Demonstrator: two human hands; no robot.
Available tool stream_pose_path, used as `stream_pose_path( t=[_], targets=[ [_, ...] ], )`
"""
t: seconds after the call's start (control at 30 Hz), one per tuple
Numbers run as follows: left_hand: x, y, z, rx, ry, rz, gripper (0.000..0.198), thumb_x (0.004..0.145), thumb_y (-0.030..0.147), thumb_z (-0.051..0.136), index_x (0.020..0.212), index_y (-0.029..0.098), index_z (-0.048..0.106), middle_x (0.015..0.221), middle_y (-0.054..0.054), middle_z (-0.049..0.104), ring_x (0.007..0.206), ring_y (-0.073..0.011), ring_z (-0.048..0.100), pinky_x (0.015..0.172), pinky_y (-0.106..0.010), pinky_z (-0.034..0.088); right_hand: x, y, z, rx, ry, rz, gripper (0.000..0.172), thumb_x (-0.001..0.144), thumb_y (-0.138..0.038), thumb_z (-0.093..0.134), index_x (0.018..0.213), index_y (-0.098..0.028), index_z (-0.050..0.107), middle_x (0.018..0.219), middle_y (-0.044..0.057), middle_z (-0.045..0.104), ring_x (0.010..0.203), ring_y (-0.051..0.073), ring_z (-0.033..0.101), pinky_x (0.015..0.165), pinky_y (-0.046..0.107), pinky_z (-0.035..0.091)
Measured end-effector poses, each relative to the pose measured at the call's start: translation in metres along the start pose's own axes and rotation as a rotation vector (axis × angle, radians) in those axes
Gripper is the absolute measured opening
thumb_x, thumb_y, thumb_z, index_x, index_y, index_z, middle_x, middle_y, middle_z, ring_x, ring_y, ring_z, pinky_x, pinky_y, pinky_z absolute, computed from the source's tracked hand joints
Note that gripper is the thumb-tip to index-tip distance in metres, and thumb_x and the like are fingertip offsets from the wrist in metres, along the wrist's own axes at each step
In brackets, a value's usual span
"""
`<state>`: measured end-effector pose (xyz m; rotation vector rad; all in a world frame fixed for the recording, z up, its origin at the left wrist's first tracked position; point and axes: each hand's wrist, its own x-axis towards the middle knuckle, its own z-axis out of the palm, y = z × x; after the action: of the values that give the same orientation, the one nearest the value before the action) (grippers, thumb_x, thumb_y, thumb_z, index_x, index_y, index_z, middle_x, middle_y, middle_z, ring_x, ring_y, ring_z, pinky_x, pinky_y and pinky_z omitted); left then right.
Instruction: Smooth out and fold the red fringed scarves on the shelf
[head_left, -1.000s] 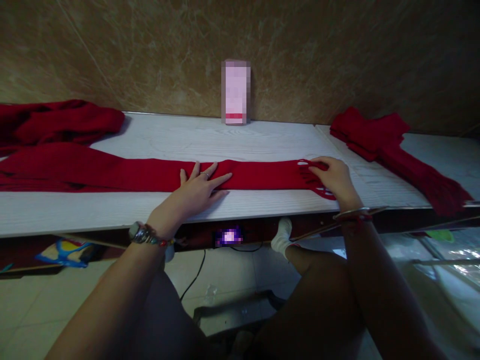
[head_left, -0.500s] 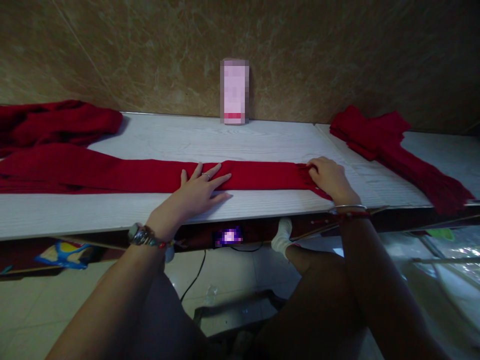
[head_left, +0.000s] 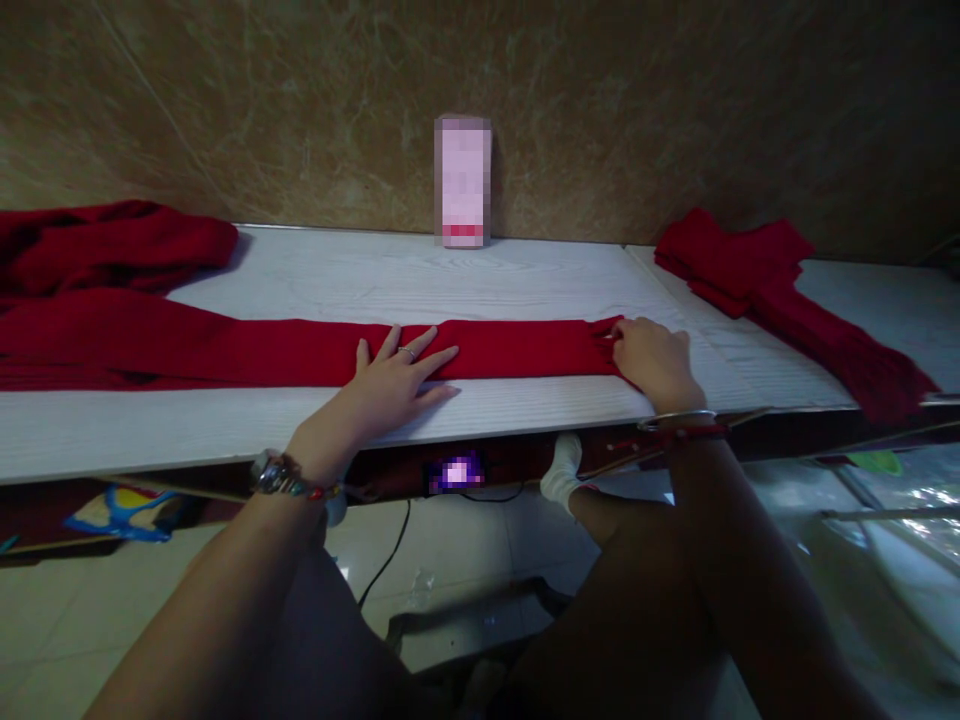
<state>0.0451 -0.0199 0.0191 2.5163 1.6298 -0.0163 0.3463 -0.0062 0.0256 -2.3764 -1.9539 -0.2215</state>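
Observation:
A long red scarf [head_left: 517,349] lies stretched along the white tabletop, its fringed end at the right. My left hand [head_left: 397,382] rests flat on its middle with fingers spread, a ring on one of them. At the fringe, my right hand [head_left: 654,362] has its fingers closed on the tassels, which bunch together under them; the fingertips are partly hidden. Toward the left the scarf widens into loose, layered folds.
More red cloth [head_left: 112,245] is heaped at the back left. A folded red scarf with fringe [head_left: 750,265] lies at the right, its end over the front edge. A phone in pink [head_left: 463,185] leans on the marble wall. Below the white table [head_left: 525,275] another lit screen [head_left: 456,473] shows.
My right hand has drawn its fingers together on the fringe, and the tassels now gather toward it. The left hand stays spread on the scarf. The view has shifted slightly.

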Motion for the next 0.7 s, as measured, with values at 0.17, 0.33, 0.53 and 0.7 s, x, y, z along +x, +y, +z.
stream_pose_path(
  t=[0.17, 0.33, 0.53, 0.7],
  targets=[
    [0.000, 0.000, 0.001, -0.025, 0.019, 0.012, 0.055, 0.091, 0.055, 0.034, 0.143, 0.035, 0.033, 0.155, -0.005, 0.022, 0.138, -0.0464, 0.014, 0.098, -0.076, 0.018, 0.000, 0.016, -0.006, 0.074, 0.098, 0.148, 0.036, 0.082, -0.009, 0.039, 0.103, -0.018, 0.067, 0.106, 0.018, 0.065, 0.101, 0.035, 0.059, 0.083, 0.055, 0.038],
    [0.000, 0.000, 0.001, -0.008, 0.007, 0.007, 0.055, 0.091, 0.054, 0.034, 0.143, 0.035, 0.032, 0.155, -0.005, 0.022, 0.138, -0.0457, 0.014, 0.098, -0.076, 0.019, 0.001, -0.023, -0.002, 0.219, 0.163, -0.086, 0.040, 0.082, -0.010, 0.034, 0.105, -0.016, 0.066, 0.101, 0.014, 0.067, 0.097, 0.028, 0.059, 0.081, 0.045, 0.039],
    [-0.002, 0.003, -0.002, 0.021, 0.001, -0.012, 0.054, 0.092, 0.052, 0.035, 0.143, 0.035, 0.031, 0.155, -0.004, 0.021, 0.139, -0.0445, 0.013, 0.099, -0.075, 0.018, 0.011, -0.014, 0.014, 0.008, 0.100, 0.075, 0.037, 0.078, -0.009, 0.038, 0.096, -0.015, 0.070, 0.097, 0.017, 0.066, 0.091, 0.031, 0.060, 0.081, 0.051, 0.034],
    [-0.002, 0.005, -0.003, 0.022, -0.033, -0.028, 0.055, 0.093, 0.052, 0.033, 0.144, 0.035, 0.028, 0.156, -0.003, 0.017, 0.140, -0.0430, 0.009, 0.102, -0.073, 0.016, 0.006, 0.012, 0.003, 0.102, 0.154, 0.224, 0.043, 0.077, -0.008, 0.036, 0.109, -0.013, 0.066, 0.107, 0.020, 0.064, 0.098, 0.034, 0.058, 0.082, 0.054, 0.035]
  ],
)
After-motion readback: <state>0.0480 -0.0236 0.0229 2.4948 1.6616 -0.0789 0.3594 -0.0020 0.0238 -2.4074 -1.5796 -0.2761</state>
